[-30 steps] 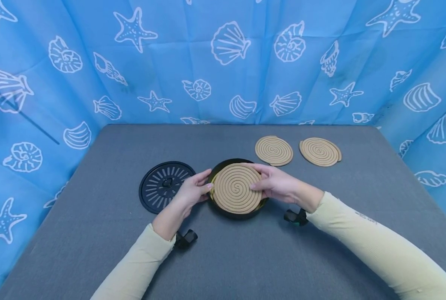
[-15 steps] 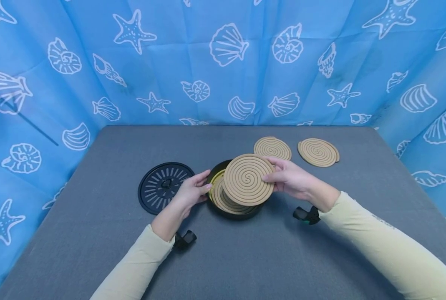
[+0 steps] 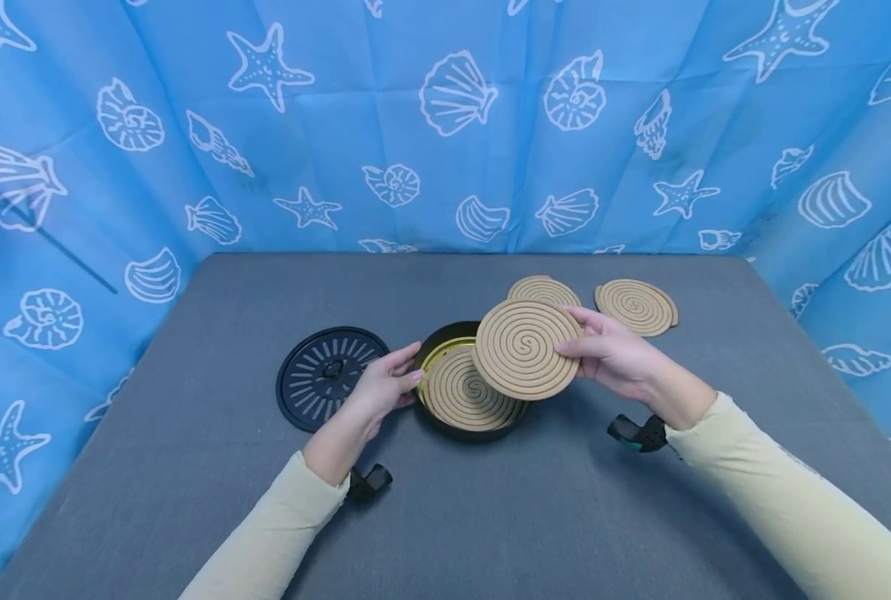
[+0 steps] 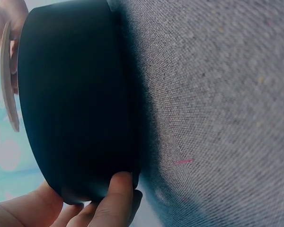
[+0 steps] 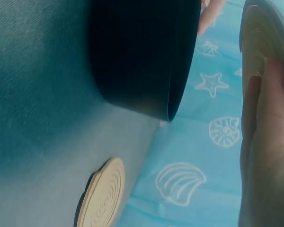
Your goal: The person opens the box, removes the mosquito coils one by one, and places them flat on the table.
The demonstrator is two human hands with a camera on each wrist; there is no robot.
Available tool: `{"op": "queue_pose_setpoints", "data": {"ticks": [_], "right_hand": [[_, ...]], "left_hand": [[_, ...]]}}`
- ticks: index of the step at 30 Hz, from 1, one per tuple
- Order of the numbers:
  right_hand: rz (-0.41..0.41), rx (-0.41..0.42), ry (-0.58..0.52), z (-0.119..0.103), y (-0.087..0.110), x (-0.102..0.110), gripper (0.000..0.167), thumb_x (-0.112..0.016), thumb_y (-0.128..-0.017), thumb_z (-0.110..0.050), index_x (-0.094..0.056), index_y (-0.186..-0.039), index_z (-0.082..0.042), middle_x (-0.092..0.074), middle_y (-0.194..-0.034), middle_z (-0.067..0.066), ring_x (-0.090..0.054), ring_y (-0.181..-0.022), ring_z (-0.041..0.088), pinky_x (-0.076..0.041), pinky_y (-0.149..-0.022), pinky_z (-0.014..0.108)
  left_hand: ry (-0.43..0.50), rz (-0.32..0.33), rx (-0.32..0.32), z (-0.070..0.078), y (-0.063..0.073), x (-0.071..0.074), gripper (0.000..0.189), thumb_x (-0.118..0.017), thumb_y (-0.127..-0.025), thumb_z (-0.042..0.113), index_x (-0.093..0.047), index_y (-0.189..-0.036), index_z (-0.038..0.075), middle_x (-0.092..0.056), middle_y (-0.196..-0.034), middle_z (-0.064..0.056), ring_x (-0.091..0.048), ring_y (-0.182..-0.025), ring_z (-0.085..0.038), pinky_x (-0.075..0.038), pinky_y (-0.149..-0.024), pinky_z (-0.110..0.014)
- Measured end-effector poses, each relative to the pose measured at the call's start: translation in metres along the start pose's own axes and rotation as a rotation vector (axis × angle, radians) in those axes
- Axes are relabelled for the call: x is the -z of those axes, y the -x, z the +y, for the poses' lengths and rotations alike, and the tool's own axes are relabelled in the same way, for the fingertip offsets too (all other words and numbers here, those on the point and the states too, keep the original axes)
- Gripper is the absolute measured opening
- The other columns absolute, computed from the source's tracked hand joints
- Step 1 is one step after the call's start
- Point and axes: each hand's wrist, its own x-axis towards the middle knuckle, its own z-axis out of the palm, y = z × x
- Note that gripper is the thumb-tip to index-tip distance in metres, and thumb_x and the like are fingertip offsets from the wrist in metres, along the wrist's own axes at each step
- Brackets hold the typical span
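Note:
A tan spiral mosquito coil [image 3: 526,350] is raised over the right part of a round black tin [image 3: 432,342], slightly tilted. My right hand [image 3: 612,354] pinches its right edge, thumb on top and fingers beneath, as the right wrist view also shows. Another mosquito coil [image 3: 466,396] lies inside the tin, within a yellow inner ring, partly hidden by the raised one. My left hand [image 3: 381,379] grips the tin's left wall, with a fingertip [image 4: 120,182] low on the outside near the cloth.
A black slotted lid [image 3: 312,379] lies left of the tin, partly behind my left hand. Two more coils lie at the back right, one [image 3: 538,287] partly covered by the raised coil, the other [image 3: 636,307] farther right. Grey cloth [image 3: 445,517] covers the table; a blue shell-print curtain [image 3: 445,150] hangs behind.
My right hand has lifted the coil up and to the right from over the tin, uncovering the coil inside. The left hand has stayed on the tin.

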Motion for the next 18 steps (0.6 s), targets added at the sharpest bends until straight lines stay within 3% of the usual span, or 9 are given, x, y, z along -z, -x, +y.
{"op": "queue_pose_setpoints", "data": {"ticks": [18], "right_hand": [[0.013,0.120,-0.139,-0.009,0.026,0.035,0.078,-0.039,-0.095,0.016,0.014,-0.150,0.003,-0.065,-0.119,0.010,-0.066,-0.104,0.024,-0.057,-0.083,0.036]], "left_hand": [[-0.009,-0.002,0.011,-0.002,-0.002,0.003,0.051,-0.049,-0.101,0.005,-0.037,-0.150,0.012,-0.036,-0.153,-0.012,-0.040,-0.136,-0.029,-0.043,-0.103,-0.048]]}}
